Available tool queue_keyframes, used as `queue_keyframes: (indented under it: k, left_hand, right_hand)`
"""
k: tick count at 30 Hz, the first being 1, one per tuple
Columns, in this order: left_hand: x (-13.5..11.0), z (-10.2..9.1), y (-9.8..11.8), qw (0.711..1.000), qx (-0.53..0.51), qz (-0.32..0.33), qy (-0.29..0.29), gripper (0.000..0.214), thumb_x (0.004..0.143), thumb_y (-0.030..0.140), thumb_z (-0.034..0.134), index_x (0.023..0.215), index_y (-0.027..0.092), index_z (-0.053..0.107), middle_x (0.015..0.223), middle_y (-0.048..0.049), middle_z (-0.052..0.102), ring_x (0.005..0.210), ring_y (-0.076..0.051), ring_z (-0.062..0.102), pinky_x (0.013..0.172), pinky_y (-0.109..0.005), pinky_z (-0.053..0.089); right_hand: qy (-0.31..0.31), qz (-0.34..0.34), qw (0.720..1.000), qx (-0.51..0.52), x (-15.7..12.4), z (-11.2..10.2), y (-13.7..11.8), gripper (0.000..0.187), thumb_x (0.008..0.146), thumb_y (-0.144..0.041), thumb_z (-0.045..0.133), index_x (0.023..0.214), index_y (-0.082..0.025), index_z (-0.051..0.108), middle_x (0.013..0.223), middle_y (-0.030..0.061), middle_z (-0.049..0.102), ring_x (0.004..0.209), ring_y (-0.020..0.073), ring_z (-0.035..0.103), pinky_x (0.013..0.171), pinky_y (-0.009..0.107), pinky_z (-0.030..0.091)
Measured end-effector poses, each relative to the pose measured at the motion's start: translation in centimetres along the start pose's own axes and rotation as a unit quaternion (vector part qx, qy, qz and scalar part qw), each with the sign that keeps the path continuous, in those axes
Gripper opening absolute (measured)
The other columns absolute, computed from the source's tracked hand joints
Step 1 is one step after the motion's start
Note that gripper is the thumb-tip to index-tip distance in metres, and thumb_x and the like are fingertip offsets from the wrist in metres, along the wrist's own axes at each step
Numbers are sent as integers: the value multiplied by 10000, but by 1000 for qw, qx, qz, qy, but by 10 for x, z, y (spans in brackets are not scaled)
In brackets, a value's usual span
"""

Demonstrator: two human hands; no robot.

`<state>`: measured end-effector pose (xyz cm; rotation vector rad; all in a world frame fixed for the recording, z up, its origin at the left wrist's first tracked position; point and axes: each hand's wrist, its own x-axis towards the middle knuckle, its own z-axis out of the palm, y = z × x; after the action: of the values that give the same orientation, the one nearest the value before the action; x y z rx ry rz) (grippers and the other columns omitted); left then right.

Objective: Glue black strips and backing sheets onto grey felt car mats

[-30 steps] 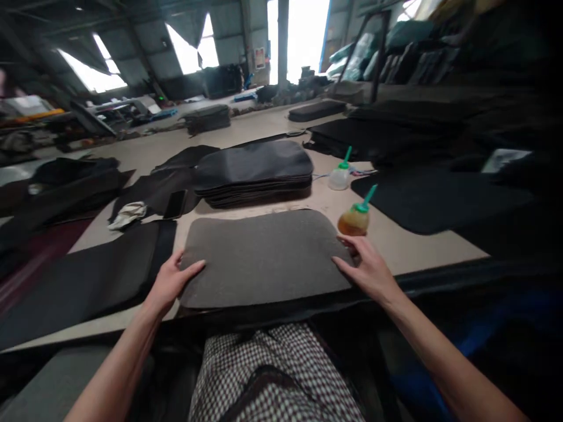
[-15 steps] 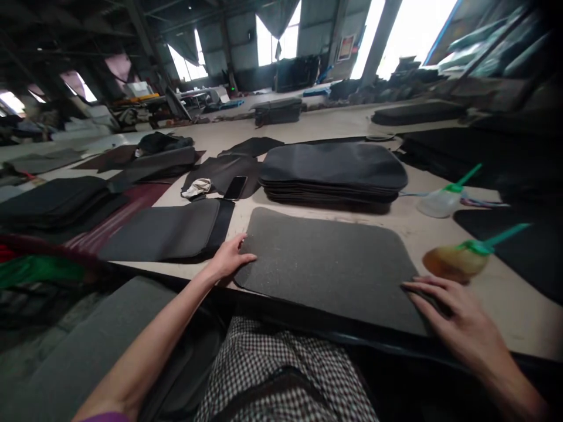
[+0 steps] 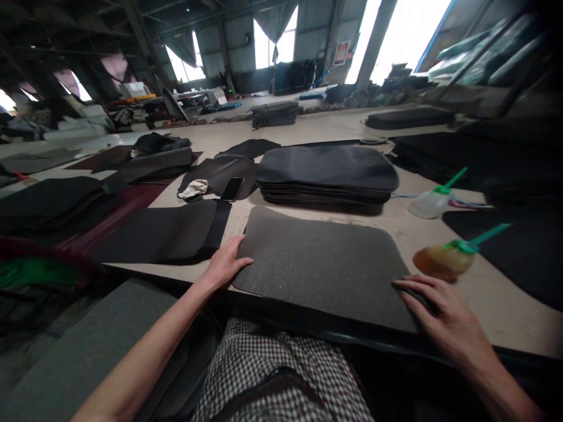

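A dark grey floor mat (image 3: 321, 269) with rounded corners lies flat at the table's front edge, its surface flecked with pale specks. At its left edge rests my left hand (image 3: 226, 262), thumb on top and forefinger stretched apart from it. My right hand (image 3: 440, 308) is at the mat's right edge, fingers curled round something dark and small, mostly hidden by the fingers. Behind the mat stands a stack of black mats (image 3: 328, 170). To the left lies another dark mat piece (image 3: 153, 234).
Right of the mat sits a bag of brown drink (image 3: 440, 261) with a green straw; behind it is a clear bag (image 3: 428, 203) with another straw. A phone (image 3: 232, 189) and a crumpled white cloth (image 3: 193, 189) lie further back. More dark sheets (image 3: 505, 249) cover the right side.
The view has shifted slightly, so most things sit a little further left. Both hands keep their places at the mat's two sides.
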<state>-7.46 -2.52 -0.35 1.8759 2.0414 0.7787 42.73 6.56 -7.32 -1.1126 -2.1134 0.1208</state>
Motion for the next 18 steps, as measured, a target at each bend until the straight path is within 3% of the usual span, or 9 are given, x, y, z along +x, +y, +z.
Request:
queue_keyframes:
  k: [5, 10, 15, 18]
  left_hand:
    - [-7, 8, -8, 995, 41, 63, 63, 801, 886, 401, 701, 1561, 270, 290, 1541, -141, 415, 1415, -301, 427, 1157, -476, 383]
    - [-5, 12, -9, 991, 96, 92, 25, 528, 1006, 341, 496, 1516, 271, 381, 1608, -134, 346, 1479, -305, 351, 1177, -511, 350]
    - [15, 16, 14, 990, 93, 100, 40, 510, 1034, 400, 427, 1513, 229, 388, 1610, -150, 364, 1483, -287, 357, 1198, -505, 323]
    - [36, 29, 38, 987, 89, 132, -7, 572, 1028, 467, 425, 1540, 220, 364, 1642, -153, 323, 1517, -292, 303, 1210, -514, 295]
  right_hand:
    - [-42, -40, 996, -66, -3, 1, -3, 328, 968, -319, 456, 1200, -304, 687, 1254, 70, 668, 1117, 302, 606, 955, 518, 456]
    - [-63, -28, 989, -129, 1, -5, -8, 440, 901, -175, 400, 1167, -316, 720, 1288, 61, 662, 1121, 305, 584, 912, 523, 462]
    - [-18, -8, 995, -97, 37, -3, -26, 251, 926, -235, 436, 945, -235, 686, 1285, 108, 641, 1160, 309, 574, 964, 515, 483]
    - [-21, -25, 998, -62, 67, 17, -50, 260, 993, -332, 438, 1087, -205, 646, 1332, 133, 628, 1218, 299, 571, 1021, 504, 477]
